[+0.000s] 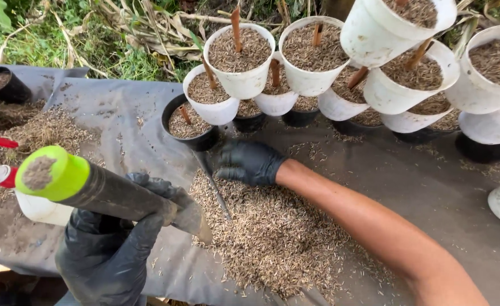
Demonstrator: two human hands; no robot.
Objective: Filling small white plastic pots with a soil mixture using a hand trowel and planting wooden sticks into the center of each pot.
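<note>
Left hand [111, 249], black glove, fist closed round the dark shaft of a trowel [119, 195] with a green butt cap, blade over the husk pile [272, 238]; looks rigid, light, best held mid-shaft. Right hand [247, 161], fingers curled, grips the rim of a black pot [190, 122] on the grey sheet [119, 113]; thin, flexible, husk-filled, likely light.

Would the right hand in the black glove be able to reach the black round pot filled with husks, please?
Probably yes: the right hand rests beside the black pot, with nothing between them.
</note>
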